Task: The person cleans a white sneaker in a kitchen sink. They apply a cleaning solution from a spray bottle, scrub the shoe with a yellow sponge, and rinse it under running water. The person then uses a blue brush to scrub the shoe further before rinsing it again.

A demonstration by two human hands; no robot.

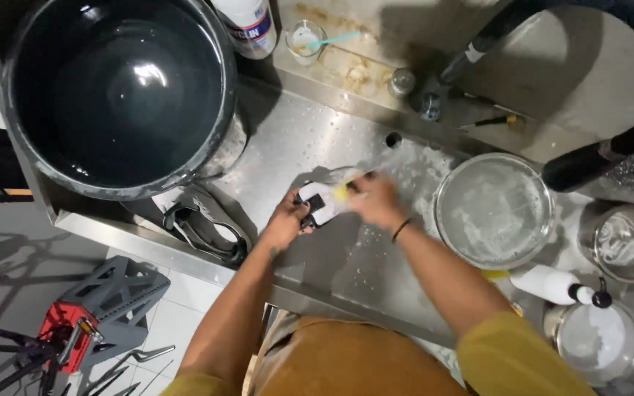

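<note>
Gripping a small white-and-black sandal (319, 205) from its left side, the left hand (286, 220) has its fingers curled tight around the edge, holding it just above the wet steel counter (295, 139). The right hand (376, 199) is closed on something yellow (343, 192) — a sponge or brush, too blurred to tell which — and presses it against the top of the sandal. A dark band sits on that wrist.

Just left of the hands another dark sandal (207, 231) lies on the counter near the front edge. Beyond it stands a big black tub (119, 95) full of water. To the right, near the elbow, a round steel bowl (494, 211) holds soapy water, with a white bottle (559, 284) lying beside it and two more bowls further off. A black hose (588, 161) curves across the back.

What I'd worry about — everything here is wet and soapy, so the sandal could slip out of that one-sided grip and drop to the floor past the counter edge. A hard scrubbing stroke could also swing the right elbow into the soapy bowl and slop it over.
</note>
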